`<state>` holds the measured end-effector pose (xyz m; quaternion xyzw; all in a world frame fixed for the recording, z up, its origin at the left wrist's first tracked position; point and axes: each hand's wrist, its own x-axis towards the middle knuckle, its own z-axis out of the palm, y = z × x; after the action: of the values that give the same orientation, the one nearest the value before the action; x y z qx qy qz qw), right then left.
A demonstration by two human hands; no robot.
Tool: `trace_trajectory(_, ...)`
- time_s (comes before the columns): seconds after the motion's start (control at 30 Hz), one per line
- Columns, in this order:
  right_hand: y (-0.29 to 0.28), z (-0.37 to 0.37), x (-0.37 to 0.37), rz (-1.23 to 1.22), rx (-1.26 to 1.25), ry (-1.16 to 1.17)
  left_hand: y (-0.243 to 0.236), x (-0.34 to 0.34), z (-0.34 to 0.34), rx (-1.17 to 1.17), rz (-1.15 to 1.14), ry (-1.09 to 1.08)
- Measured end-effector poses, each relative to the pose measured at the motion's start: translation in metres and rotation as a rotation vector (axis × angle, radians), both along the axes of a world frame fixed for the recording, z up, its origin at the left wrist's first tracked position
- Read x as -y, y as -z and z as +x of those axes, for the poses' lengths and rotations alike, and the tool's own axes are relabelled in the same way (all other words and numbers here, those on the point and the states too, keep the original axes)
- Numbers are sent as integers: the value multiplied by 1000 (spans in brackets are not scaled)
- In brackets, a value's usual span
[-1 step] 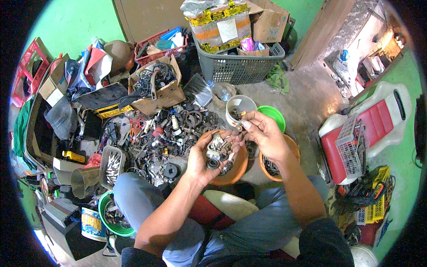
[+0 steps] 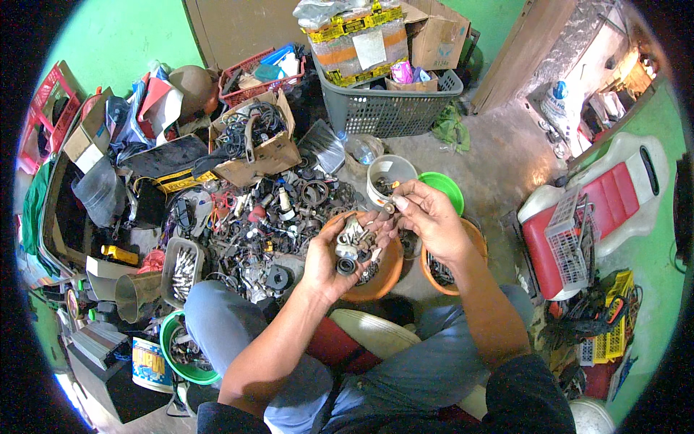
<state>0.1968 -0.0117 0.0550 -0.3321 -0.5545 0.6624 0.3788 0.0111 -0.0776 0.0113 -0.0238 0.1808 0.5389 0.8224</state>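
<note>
My left hand (image 2: 323, 269) is cupped, palm up, around a handful of small metal parts (image 2: 352, 237). A dark ring-shaped part (image 2: 346, 266) lies at the edge of that palm. Close to its fingertips, my right hand (image 2: 431, 224) pinches a small round metal piece (image 2: 390, 207) between thumb and fingers; its exact kind is too small to tell. Below the hands stands an orange basin (image 2: 392, 271), partly hidden by my left hand. A second orange basin (image 2: 479, 242) with dark parts sits beneath my right wrist. Just beyond the fingers is a white bucket (image 2: 391, 165) with some small pieces inside.
A large heap of mixed mechanical parts (image 2: 271, 224) spreads over the floor at left. Beside it is a grey tray (image 2: 170, 289) of pale slim pieces. A green basin (image 2: 168, 334) stands by my left knee, a grey basket (image 2: 390, 116) at the back, a red-white seat (image 2: 614, 199) at right.
</note>
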Motion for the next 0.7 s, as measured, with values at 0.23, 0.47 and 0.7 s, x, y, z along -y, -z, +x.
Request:
trace_trajectory(0.23, -3, 3, 1, -142, -138, -12, -3, -1, 1, 52, 16, 3)
trace_trajectory(0.47, -6, 6, -1, -201, -281, -31, 1, 0, 0, 78, 8, -15)
trace_trajectory(0.7, -7, 9, -3, -267, -395, 5, 1, -1, 1, 74, -8, -28)
